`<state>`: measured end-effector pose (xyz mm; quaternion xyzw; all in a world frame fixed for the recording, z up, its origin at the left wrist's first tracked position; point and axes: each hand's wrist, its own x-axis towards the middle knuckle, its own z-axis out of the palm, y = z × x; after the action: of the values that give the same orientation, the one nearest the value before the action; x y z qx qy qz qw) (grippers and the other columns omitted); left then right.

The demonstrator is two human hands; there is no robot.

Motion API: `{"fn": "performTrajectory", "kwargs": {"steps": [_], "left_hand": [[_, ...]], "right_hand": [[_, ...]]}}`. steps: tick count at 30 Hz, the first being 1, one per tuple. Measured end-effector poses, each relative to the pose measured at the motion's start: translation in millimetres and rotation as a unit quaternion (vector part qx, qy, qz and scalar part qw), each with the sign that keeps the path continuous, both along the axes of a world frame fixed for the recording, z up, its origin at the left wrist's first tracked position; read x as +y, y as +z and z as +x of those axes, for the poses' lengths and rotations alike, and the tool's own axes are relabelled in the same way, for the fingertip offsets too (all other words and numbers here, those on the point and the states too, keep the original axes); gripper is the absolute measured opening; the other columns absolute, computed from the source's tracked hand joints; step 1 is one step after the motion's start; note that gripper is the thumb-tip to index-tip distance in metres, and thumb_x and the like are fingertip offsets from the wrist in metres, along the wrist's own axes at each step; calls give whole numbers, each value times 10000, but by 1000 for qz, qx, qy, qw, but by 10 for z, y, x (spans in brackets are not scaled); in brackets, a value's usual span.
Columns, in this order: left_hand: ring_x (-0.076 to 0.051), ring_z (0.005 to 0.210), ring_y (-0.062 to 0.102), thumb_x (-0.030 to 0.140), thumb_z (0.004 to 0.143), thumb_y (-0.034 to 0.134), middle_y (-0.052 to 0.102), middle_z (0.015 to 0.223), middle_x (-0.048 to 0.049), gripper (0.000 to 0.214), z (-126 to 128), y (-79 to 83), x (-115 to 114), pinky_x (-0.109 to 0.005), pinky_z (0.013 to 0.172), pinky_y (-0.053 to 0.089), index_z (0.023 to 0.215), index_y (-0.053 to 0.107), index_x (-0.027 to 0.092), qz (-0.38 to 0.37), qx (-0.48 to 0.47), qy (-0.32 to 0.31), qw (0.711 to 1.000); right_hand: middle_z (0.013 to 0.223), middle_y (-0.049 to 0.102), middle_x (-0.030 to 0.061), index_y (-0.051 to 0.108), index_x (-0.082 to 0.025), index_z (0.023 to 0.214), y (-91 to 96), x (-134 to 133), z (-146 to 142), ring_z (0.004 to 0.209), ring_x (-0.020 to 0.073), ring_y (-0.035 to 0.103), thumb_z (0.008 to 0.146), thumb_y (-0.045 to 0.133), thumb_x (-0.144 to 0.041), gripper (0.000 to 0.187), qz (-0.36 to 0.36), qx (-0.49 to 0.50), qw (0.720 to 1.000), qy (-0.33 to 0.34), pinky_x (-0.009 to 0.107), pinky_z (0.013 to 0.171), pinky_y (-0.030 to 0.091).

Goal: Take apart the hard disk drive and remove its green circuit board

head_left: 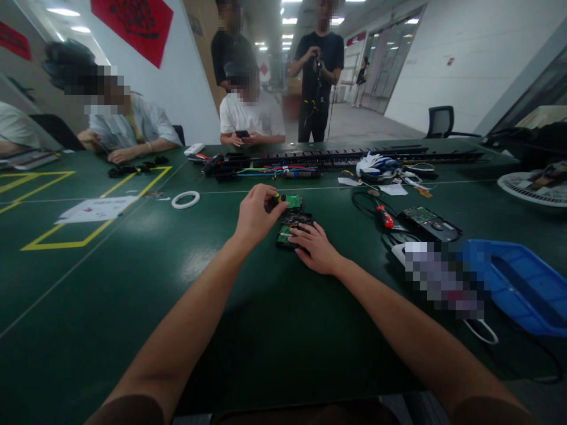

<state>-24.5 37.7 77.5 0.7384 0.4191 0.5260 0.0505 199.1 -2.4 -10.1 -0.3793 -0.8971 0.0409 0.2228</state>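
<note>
A black hard drive [292, 227] with a green circuit board lies on the dark green table [133, 283] straight ahead. My right hand [315, 247] rests flat on its near edge, fingers spread, pressing it down. My left hand [257, 213] is curled in a fist around a small tool with a yellow-and-black handle [278, 200], whose tip points at the drive's far end. A second green board [293, 201] shows just beyond the tool.
A red-handled screwdriver [384, 216] and another drive [427, 223] lie to the right, near a blue tray [518, 283]. A white tape ring [185, 199] sits left. Cables and a long black strip [354, 157] cross the far side. Several people sit or stand opposite.
</note>
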Motion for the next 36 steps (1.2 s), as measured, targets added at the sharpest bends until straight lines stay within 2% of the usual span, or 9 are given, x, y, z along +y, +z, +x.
{"fn": "performTrajectory", "kwargs": {"steps": [3, 6, 12, 19, 25, 30, 36], "left_hand": [[-211, 992, 716, 296, 835, 813, 683, 1117, -73, 337, 29, -46, 8, -378, 851, 623, 1030, 551, 213, -14, -32, -8, 999], [-195, 980, 721, 260, 895, 730, 685, 1120, -74, 250, 40, -54, 5, -361, 844, 614, 1031, 524, 220, -16, -44, -24, 999], [-190, 920, 687, 177, 927, 619, 691, 1041, -63, 146, -24, 52, -24, -370, 856, 593, 1061, 579, 218, -9, 39, -5, 999], [-205, 966, 657, 223, 889, 729, 661, 1054, -51, 158, -75, 116, -23, -352, 834, 583, 1029, 656, 226, 6, 62, 19, 998], [-208, 954, 667, 156, 896, 688, 651, 1071, -54, 205, -87, 116, -12, -366, 829, 590, 1077, 724, 246, 23, 68, 16, 997], [-212, 1012, 684, 128, 902, 666, 680, 1124, -59, 236, -77, 97, -15, -384, 902, 600, 1110, 705, 233, 15, 62, 1, 998], [-183, 930, 704, 200, 842, 795, 699, 1095, -54, 268, -41, 52, -5, -353, 861, 621, 1073, 661, 205, -8, 16, -14, 1000]], "right_hand": [[1583, 506, 55, 612, -283, 1397, 3, 6, -3, 1517, 320, 347, 972, 569, -260, 429, -5, 1, 1000, -1, 674, 1244, 150], [1582, 507, 53, 614, -296, 1400, 0, 11, -4, 1516, 323, 349, 966, 574, -255, 438, -5, 4, 1000, -1, 681, 1241, 150], [1581, 508, 60, 619, -285, 1392, -7, 5, 6, 1518, 317, 352, 965, 578, -247, 431, -3, 13, 1000, 3, 676, 1244, 152], [1575, 516, 55, 625, -292, 1381, -19, 5, 5, 1521, 309, 351, 967, 575, -237, 421, 2, 14, 1000, 1, 673, 1246, 143], [1581, 509, 50, 623, -305, 1391, 2, -1, 7, 1518, 317, 355, 970, 568, -248, 428, -2, 9, 1000, -3, 677, 1245, 145], [1577, 514, 46, 626, -306, 1387, 4, -3, 9, 1519, 314, 353, 974, 568, -253, 421, -3, 8, 1000, -2, 684, 1241, 147], [1578, 513, 39, 625, -312, 1384, -25, 7, 4, 1516, 313, 357, 968, 577, -244, 424, 0, 10, 1000, -4, 683, 1240, 152]]}}
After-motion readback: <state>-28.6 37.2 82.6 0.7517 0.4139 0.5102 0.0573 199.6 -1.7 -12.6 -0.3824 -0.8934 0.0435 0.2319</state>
